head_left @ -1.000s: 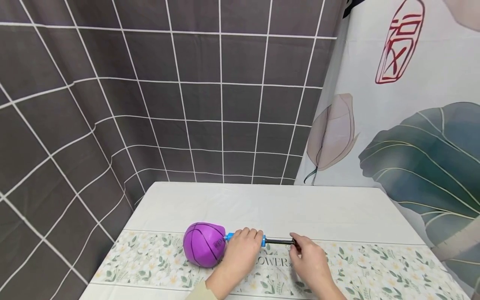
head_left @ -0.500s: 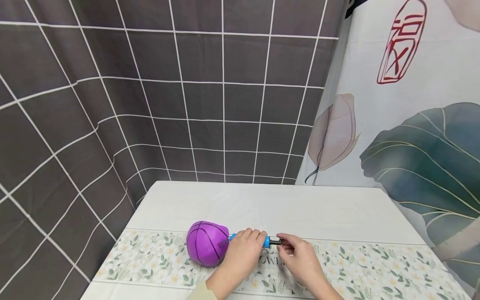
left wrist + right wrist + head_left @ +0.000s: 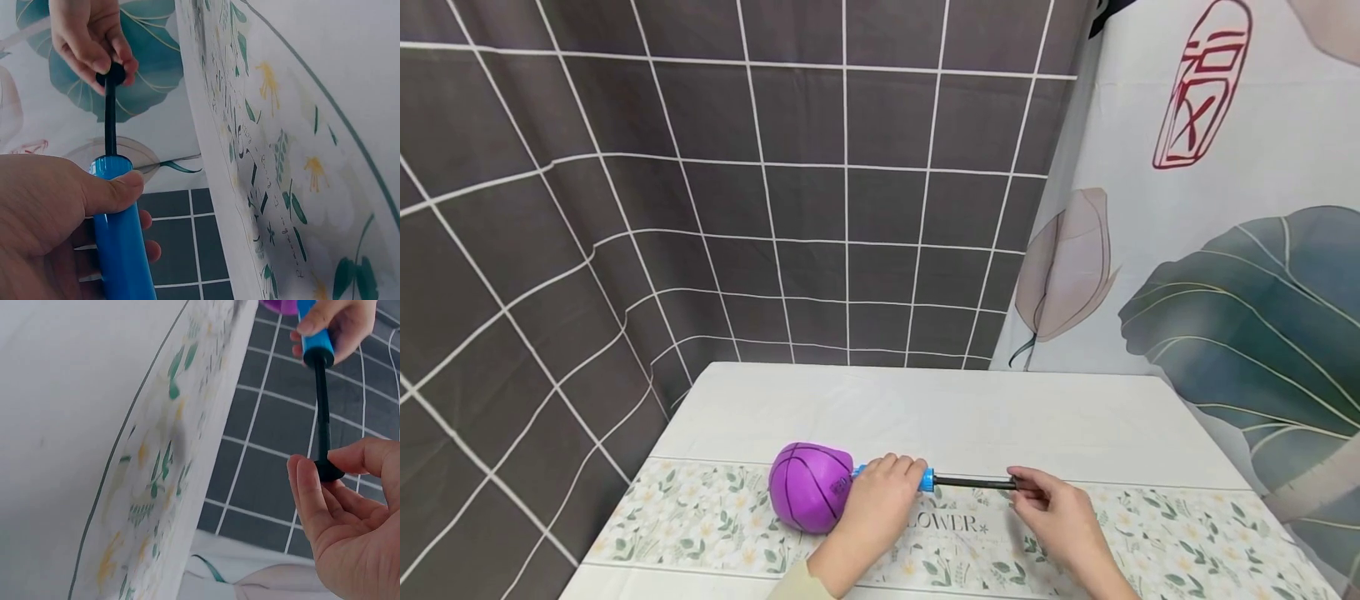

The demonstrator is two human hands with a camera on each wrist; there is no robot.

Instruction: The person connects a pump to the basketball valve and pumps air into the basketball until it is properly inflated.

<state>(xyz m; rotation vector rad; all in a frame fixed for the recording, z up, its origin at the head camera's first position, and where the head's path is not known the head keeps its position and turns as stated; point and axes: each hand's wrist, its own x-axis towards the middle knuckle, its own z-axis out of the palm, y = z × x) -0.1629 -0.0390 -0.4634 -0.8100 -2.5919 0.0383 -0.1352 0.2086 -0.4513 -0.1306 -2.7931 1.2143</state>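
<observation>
A blue hand pump (image 3: 125, 250) with a black rod (image 3: 973, 482) lies sideways, its left end against a purple ball (image 3: 808, 490) with black lines. The ball looks partly deflated, its top flattened beside the pump. My left hand (image 3: 880, 508) wraps round the blue barrel, thumb along its side in the left wrist view. With thumb and fingers, my right hand (image 3: 1060, 515) pinches the black knob (image 3: 328, 470) at the rod's far end. A long stretch of rod shows between barrel and knob. The joint of pump and ball is partly hidden by my left hand.
Under the hands is a white table (image 3: 925, 408) with a floral printed band (image 3: 700, 508). Behind and to the left hangs a dark grey curtain with a white grid (image 3: 880, 200). A white cloth with leaf prints (image 3: 1247, 317) hangs at the right.
My right hand first pushed the rod leftward, nearly into the barrel, then drew it back out to the right, farther than before. The left hand and ball shifted only slightly.
</observation>
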